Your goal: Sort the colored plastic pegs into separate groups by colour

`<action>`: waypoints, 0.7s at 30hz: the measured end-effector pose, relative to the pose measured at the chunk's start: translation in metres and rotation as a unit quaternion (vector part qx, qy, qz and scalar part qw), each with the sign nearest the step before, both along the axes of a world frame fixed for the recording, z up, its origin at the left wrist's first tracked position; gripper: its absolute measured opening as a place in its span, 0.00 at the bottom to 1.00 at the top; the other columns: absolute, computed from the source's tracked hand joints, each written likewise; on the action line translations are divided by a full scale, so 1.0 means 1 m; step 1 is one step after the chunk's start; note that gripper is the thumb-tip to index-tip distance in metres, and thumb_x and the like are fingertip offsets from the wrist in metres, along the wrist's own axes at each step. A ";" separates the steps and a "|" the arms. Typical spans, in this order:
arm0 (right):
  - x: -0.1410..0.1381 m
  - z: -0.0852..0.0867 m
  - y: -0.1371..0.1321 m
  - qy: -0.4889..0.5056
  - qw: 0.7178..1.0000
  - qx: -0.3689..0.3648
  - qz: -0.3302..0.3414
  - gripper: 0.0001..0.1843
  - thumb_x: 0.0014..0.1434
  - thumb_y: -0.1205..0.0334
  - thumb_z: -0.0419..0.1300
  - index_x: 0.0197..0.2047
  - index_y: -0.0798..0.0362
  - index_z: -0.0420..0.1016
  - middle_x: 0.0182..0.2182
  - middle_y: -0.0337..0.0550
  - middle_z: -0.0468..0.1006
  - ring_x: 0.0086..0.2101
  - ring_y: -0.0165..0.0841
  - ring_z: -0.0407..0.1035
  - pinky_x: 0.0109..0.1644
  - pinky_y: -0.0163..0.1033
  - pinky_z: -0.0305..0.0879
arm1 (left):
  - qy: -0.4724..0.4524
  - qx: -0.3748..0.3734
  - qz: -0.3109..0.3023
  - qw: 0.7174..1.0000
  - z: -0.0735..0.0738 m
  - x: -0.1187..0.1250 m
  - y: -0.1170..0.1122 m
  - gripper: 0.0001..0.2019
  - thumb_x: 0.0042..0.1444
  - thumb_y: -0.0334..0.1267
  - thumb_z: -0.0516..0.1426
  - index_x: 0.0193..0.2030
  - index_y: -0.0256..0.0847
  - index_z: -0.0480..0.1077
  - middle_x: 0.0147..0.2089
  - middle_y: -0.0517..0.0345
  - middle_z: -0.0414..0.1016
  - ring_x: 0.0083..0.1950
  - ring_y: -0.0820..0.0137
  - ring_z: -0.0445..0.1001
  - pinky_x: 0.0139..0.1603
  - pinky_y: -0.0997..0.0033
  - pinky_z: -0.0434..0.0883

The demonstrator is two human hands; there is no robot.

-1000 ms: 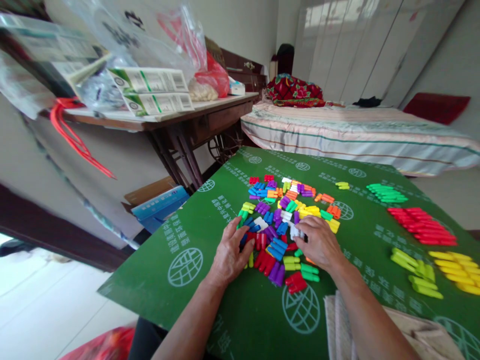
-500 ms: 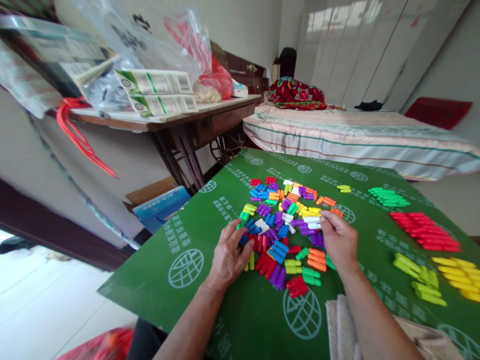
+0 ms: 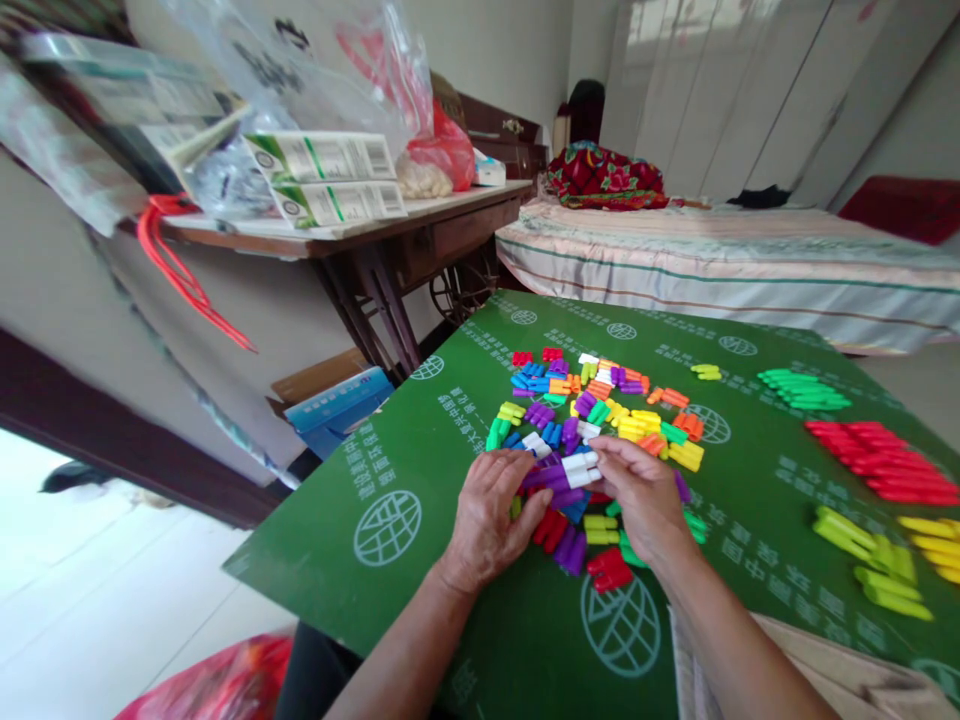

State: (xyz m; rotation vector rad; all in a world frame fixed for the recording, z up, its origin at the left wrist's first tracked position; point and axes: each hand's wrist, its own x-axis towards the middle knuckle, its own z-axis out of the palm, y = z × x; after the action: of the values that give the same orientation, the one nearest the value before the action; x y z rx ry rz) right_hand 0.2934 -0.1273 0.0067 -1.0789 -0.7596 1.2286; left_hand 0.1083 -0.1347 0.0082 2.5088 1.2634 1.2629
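Between both hands, just above the heap, is a joined white [image 3: 580, 468] and purple [image 3: 546, 480] set of bullet-shaped plastic building blocks. My right hand [image 3: 646, 500] pinches its white end between thumb and fingers. At the purple end, my left hand [image 3: 487, 520] has closed fingers and thumb around it. Below and around the hands lie many loose blocks: red ones [image 3: 609, 570], yellow ones [image 3: 641, 424], purple ones [image 3: 571, 550] and blue ones [image 3: 534, 378]. Some blocks under the fingers are hidden.
Sorted rows of green blocks [image 3: 802, 390], red blocks [image 3: 877, 460], lime blocks [image 3: 870, 560] and yellow blocks [image 3: 930, 540] lie on the right of the green board [image 3: 300, 560]. Folded beige cloth [image 3: 810, 660] rests at its near edge. A cluttered wooden table [image 3: 352, 240] stands left; a bed [image 3: 720, 260] is behind.
My right hand has brought the white and purple blocks left and nearer. My left hand has left the heap's left edge and closed on the purple end. The view has shifted slightly.
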 end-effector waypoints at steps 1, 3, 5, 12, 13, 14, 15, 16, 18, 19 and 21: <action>-0.003 0.000 -0.001 -0.004 1.000 0.000 0.012 0.17 0.42 0.53 0.70 0.35 0.52 0.80 0.26 0.39 0.80 0.26 0.33 0.73 0.30 0.39 0.72 | 0.007 -0.012 -0.004 1.000 0.000 0.000 -0.001 0.12 0.58 0.40 0.56 0.48 0.40 0.70 0.42 0.50 0.77 0.45 0.64 0.74 0.53 0.57 0.70; -0.005 -0.001 -0.003 -0.007 1.000 0.001 0.025 0.17 0.42 0.52 0.70 0.35 0.52 0.80 0.27 0.40 0.80 0.26 0.33 0.73 0.31 0.39 0.71 | 0.015 -0.029 -0.007 0.999 -0.001 0.001 -0.002 0.10 0.59 0.40 0.54 0.45 0.42 0.71 0.38 0.53 0.77 0.40 0.66 0.75 0.55 0.54 0.69; -0.005 -0.001 -0.003 -0.003 1.000 0.002 0.025 0.17 0.42 0.52 0.70 0.35 0.52 0.80 0.26 0.39 0.80 0.26 0.33 0.73 0.31 0.39 0.72 | 0.004 -0.036 -0.011 0.999 -0.001 0.001 -0.003 0.09 0.60 0.40 0.55 0.44 0.42 0.71 0.36 0.54 0.77 0.39 0.67 0.74 0.53 0.56 0.70; 0.002 0.002 -0.001 0.018 0.998 0.006 0.053 0.18 0.43 0.51 0.70 0.37 0.52 0.80 0.27 0.39 0.80 0.27 0.32 0.73 0.33 0.40 0.73 | -0.045 -0.054 -0.028 0.997 -0.002 0.002 -0.004 0.07 0.59 0.38 0.56 0.43 0.41 0.70 0.35 0.56 0.76 0.37 0.70 0.74 0.39 0.69 0.72; 0.003 0.002 -0.002 0.018 0.997 0.016 0.072 0.19 0.45 0.51 0.70 0.39 0.52 0.81 0.30 0.40 0.81 0.28 0.33 0.73 0.34 0.40 0.73 | -0.049 -0.054 -0.025 0.997 -0.002 0.002 -0.003 0.07 0.59 0.38 0.56 0.43 0.41 0.70 0.35 0.56 0.76 0.37 0.70 0.74 0.39 0.70 0.72; 0.003 0.003 -0.003 0.016 0.995 0.027 0.095 0.19 0.47 0.51 0.69 0.41 0.51 0.81 0.32 0.41 0.81 0.31 0.33 0.74 0.35 0.40 0.73 | -0.052 -0.054 -0.022 0.997 -0.001 0.002 -0.003 0.08 0.59 0.38 0.57 0.43 0.40 0.70 0.34 0.57 0.75 0.37 0.70 0.74 0.39 0.70 0.71; 0.004 0.003 -0.003 0.010 0.992 0.039 0.116 0.20 0.47 0.52 0.69 0.43 0.51 0.80 0.34 0.41 0.81 0.33 0.33 0.74 0.36 0.39 0.73 | -0.055 -0.052 -0.019 0.997 -0.001 0.002 -0.003 0.08 0.59 0.39 0.57 0.43 0.40 0.70 0.34 0.57 0.75 0.37 0.70 0.74 0.38 0.70 0.71; 0.004 0.003 -0.003 0.001 0.990 0.048 0.129 0.20 0.46 0.54 0.70 0.43 0.51 0.80 0.35 0.41 0.82 0.33 0.33 0.74 0.37 0.38 0.72 | -0.057 -0.052 -0.018 0.997 -0.001 0.002 -0.003 0.08 0.59 0.39 0.57 0.43 0.40 0.71 0.33 0.57 0.75 0.36 0.70 0.74 0.38 0.71 0.71; 0.007 0.002 -0.002 -0.022 0.990 0.048 0.130 0.20 0.43 0.56 0.71 0.41 0.51 0.80 0.34 0.40 0.82 0.31 0.32 0.74 0.34 0.36 0.71 | -0.060 -0.056 -0.020 0.996 0.000 0.002 -0.003 0.08 0.59 0.40 0.57 0.42 0.40 0.71 0.33 0.58 0.75 0.36 0.71 0.74 0.38 0.71 0.71; 0.009 0.000 -0.001 -0.030 0.992 0.043 0.117 0.19 0.42 0.57 0.72 0.39 0.51 0.81 0.32 0.40 0.82 0.29 0.31 0.73 0.32 0.35 0.71 | -0.062 -0.060 -0.022 0.996 0.001 0.001 -0.003 0.08 0.59 0.40 0.57 0.42 0.41 0.71 0.33 0.58 0.75 0.36 0.71 0.74 0.39 0.71 0.71; 0.014 -0.003 0.003 -0.031 0.995 0.033 0.084 0.15 0.42 0.58 0.71 0.35 0.52 0.80 0.28 0.39 0.81 0.25 0.30 0.73 0.28 0.35 0.70 | -0.068 -0.070 -0.024 0.995 0.001 0.001 -0.003 0.08 0.59 0.39 0.57 0.43 0.41 0.72 0.33 0.58 0.75 0.36 0.71 0.74 0.38 0.72 0.71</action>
State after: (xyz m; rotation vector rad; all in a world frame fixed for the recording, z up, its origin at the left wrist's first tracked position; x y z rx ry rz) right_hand 0.3075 -0.1240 0.0041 -1.0178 -0.9484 1.3070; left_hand 0.1093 -0.1377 0.0094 2.3013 1.2089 1.2636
